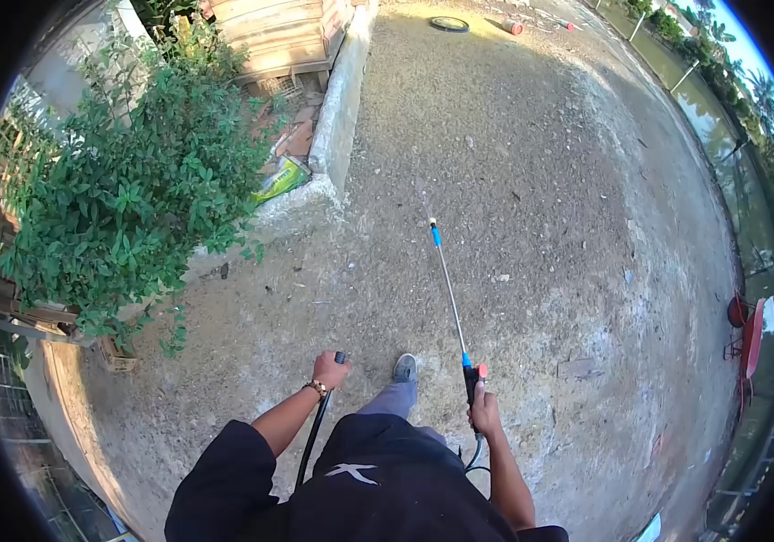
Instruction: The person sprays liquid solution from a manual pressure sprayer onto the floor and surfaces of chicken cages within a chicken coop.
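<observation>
My right hand (484,412) is closed around the black grip of a spray wand (450,294), its thumb by a red part at the top. The wand's thin metal tube points forward and ends in a blue and yellow nozzle (435,231), held over the ground. A faint mist seems to show just beyond the tip. A hose runs from the grip back toward my body. My left hand (329,369) is wrapped round the end of a black lever handle (317,425), which slopes down beside my left hip. Where the lever leads is hidden by my body.
A leafy green bush (134,190) and a low concrete wall (337,117) stand on the left, with a green-yellow bag (283,179) by the wall. A red wheelbarrow (752,339) is at the far right by a fence. A tyre (449,24) lies far ahead.
</observation>
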Demonstrator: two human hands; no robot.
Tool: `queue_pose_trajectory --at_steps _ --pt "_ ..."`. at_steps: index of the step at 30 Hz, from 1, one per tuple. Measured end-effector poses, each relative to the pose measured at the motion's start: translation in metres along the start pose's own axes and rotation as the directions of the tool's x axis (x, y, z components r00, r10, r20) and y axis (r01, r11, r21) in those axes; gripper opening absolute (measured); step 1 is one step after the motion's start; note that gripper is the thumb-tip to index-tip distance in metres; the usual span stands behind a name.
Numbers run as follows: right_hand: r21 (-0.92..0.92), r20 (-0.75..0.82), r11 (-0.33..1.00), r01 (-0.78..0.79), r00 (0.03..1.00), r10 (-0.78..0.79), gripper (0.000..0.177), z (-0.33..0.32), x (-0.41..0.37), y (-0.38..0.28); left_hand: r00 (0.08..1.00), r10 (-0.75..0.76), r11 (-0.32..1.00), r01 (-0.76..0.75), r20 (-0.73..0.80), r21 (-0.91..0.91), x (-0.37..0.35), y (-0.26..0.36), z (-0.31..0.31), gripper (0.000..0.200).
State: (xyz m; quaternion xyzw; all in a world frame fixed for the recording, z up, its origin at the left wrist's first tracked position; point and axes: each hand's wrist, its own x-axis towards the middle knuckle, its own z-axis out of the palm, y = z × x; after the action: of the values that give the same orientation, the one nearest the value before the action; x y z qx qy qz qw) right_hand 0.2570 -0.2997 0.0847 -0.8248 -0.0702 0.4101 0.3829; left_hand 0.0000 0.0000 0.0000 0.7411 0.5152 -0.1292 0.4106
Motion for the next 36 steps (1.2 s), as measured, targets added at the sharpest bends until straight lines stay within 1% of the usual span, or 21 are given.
queue_pose_trajectory --at_steps 2,3,5,7,9,12,13,14,15,17,19,22,24,26,27,28,29,31,33,35,36 --pt "0.020 0.003 1.000 0.008 1.000 -0.008 0.068 -0.014 -0.014 -0.029 0.955 -0.064 0.880 0.191 0.289 -0.435 -0.044 0.015 -0.026 0.024" --pt "0.040 -0.058 0.977 0.210 0.977 -0.207 0.064 -0.046 0.066 -0.139 0.961 0.048 0.788 0.131 0.273 -0.601 0.026 0.102 -0.091 0.023" --pt "0.065 -0.073 0.952 0.298 0.953 -0.294 0.061 -0.079 0.065 -0.217 0.918 0.151 0.515 0.243 0.366 -0.822 -0.010 0.154 -0.137 0.025" --pt "0.113 -0.123 0.885 0.451 0.891 -0.438 0.065 -0.099 0.087 -0.260 0.915 0.263 0.336 0.211 0.307 -0.918 -0.054 0.198 -0.196 0.026" --pt "0.087 -0.102 0.873 0.480 0.876 -0.472 0.068 -0.108 0.127 -0.293 0.830 0.501 0.202 0.164 0.246 -0.966 -0.085 0.229 -0.243 0.028" --pt "-0.071 0.017 0.942 0.329 0.944 -0.328 0.070 -0.107 0.231 -0.262 0.801 0.587 0.198 -0.003 0.116 -0.980 -0.093 0.293 -0.251 0.029" --pt "-0.148 0.058 0.953 0.263 0.965 -0.257 0.070 -0.104 0.265 -0.243 0.916 0.401 0.402 -0.189 -0.013 -0.896 -0.070 0.310 -0.239 0.029" --pt "-0.168 0.070 0.964 0.207 0.978 -0.198 0.071 -0.099 0.297 -0.220 0.953 0.227 0.611 -0.300 -0.201 -0.733 -0.034 0.324 -0.219 0.029" --pt "-0.187 0.082 0.971 0.148 0.988 -0.135 0.071 -0.097 0.326 -0.200 0.906 0.082 0.798 -0.309 -0.415 -0.517 0.005 0.335 -0.202 0.030" --pt "-0.209 0.113 0.975 0.078 0.992 -0.055 0.071 -0.104 0.374 -0.193 0.791 0.112 0.964 -0.233 -0.601 -0.127 0.085 0.350 -0.172 0.027" --pt "-0.240 0.176 0.949 0.203 0.971 -0.163 0.067 -0.129 0.408 -0.248 0.785 0.045 0.990 -0.116 -0.618 -0.076 0.162 0.368 -0.129 0.024" --pt "-0.118 0.252 0.878 0.465 0.869 -0.426 0.066 -0.169 0.410 -0.419 0.827 -0.063 0.998 0.057 -0.559 -0.028 0.259 0.368 -0.070 0.022" --pt "0.011 0.232 0.796 0.605 0.773 -0.590 0.064 -0.202 0.423 -0.504 0.851 -0.082 0.995 0.043 -0.519 -0.087 0.288 0.401 -0.060 0.020" --pt "0.094 0.235 0.725 0.683 0.692 -0.683 0.060 -0.222 0.444 -0.544 0.888 -0.082 0.987 0.008 -0.453 -0.163 0.304 0.429 -0.069 0.024" --pt "0.051 0.256 0.762 0.646 0.729 -0.635 0.060 -0.227 0.461 -0.544 0.955 -0.182 0.855 0.035 -0.235 -0.518 0.300 0.445 -0.088 0.026" --pt "0.007 0.275 0.789 0.614 0.757 -0.592 0.059 -0.229 0.491 -0.540 0.982 -0.189 0.601 0.114 -0.002 -0.791 0.290 0.467 -0.120 0.028" --pt "-0.031 0.290 0.808 0.589 0.779 -0.556 0.059 -0.226 0.526 -0.535 0.974 -0.104 0.271 0.223 0.202 -0.936 0.276 0.488 -0.155 0.030" --pt "-0.080 0.301 0.936 0.342 0.904 -0.305 0.059 -0.219 0.591 -0.483 0.972 0.228 0.048 0.046 0.055 -0.998 0.217 0.533 -0.228 0.035" --pt "-0.142 0.307 0.983 0.119 0.949 -0.070 0.062 -0.216 0.627 -0.446 0.871 0.470 -0.063 -0.130 -0.144 -0.990 0.167 0.563 -0.264 0.036" --pt "-0.205 0.320 0.976 0.075 0.947 -0.005 0.062 -0.214 0.644 -0.465 0.831 0.502 -0.124 -0.207 -0.241 -0.971 0.149 0.595 -0.275 0.035" --pt "-0.184 0.364 0.971 0.153 0.928 -0.077 0.062 -0.214 0.653 -0.485 0.895 0.360 -0.045 -0.265 -0.263 -0.963 0.159 0.604 -0.266 0.034"
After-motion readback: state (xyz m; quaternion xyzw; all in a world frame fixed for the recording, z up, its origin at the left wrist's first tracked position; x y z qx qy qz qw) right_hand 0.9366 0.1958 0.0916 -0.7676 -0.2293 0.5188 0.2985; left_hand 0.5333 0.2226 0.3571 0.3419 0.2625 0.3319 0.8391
